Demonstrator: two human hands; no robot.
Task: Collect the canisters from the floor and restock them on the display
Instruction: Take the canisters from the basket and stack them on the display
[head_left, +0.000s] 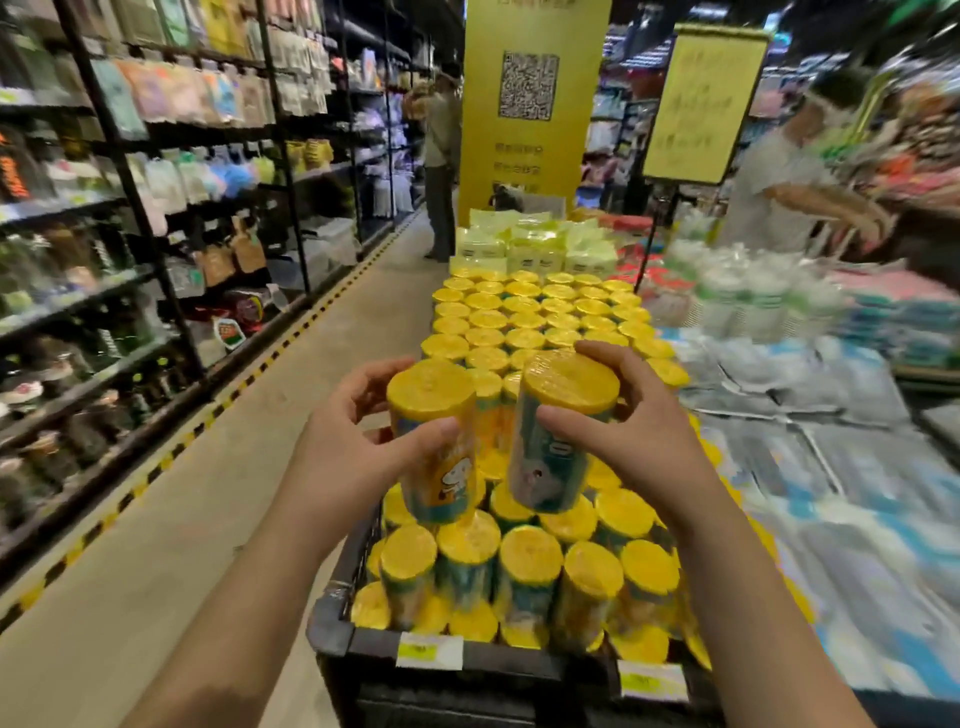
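My left hand (358, 441) grips a yellow-lidded canister (436, 431) with a cartoon print, held upright above the display. My right hand (618, 421) grips a second yellow-lidded canister (558, 431), tilted slightly, right beside the first. Both hang over the black display crate (337, 618), which is packed with several rows of the same yellow-lidded canisters (530, 566), stacked higher at the near end.
A tall shelf rack (130, 208) lines the left of the aisle, edged by black-yellow floor tape (171, 457). Pale packets (535, 244) sit at the display's far end. A person (441, 156) stands in the aisle; another person (779, 171) reaches at right. Packaged goods (831, 431) lie at right.
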